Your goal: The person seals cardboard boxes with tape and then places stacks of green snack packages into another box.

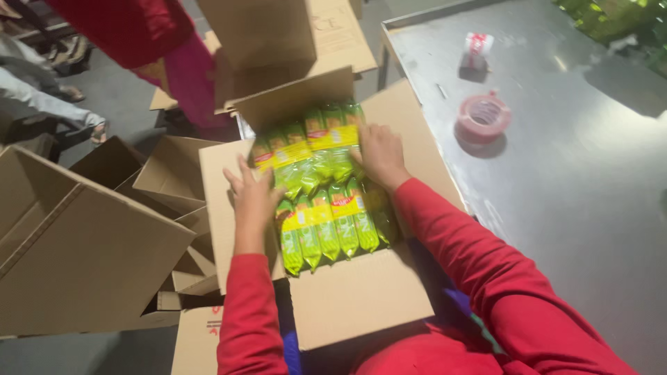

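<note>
A grey metal table [577, 208] fills the right half of the frame, and on it near the upper right lie a pink roll of tape [484, 117] and, just above it, a small white roll with red print [477, 44], the two near each other but apart. At the left edge a large empty cardboard carton [76, 257] lies tilted, with several more open cartons [167, 173] crowded between it and the centre. Along the top, another person's red and pink clothing [149, 35] shows at upper left beside a raised brown carton [278, 35].
</note>
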